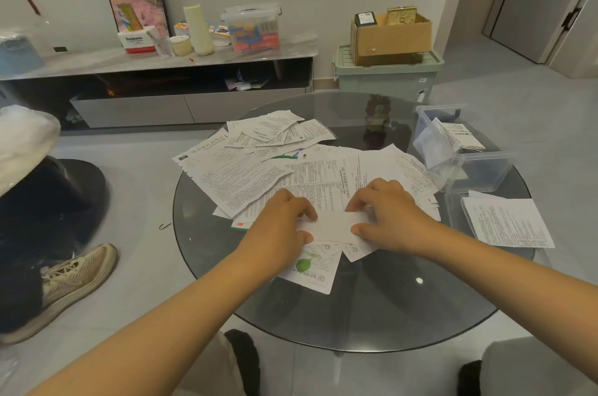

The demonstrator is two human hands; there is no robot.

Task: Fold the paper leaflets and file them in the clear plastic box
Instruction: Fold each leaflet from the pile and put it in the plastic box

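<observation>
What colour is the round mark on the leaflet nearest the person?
Green, on the leaflet below the left hand; head view, the only one.

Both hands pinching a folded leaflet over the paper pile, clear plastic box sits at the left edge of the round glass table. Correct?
Not quite. The head view shows the clear plastic box at the right edge of the glass table, not the left. The rest holds: left hand and right hand pinch the folded leaflet over the paper pile.
</observation>
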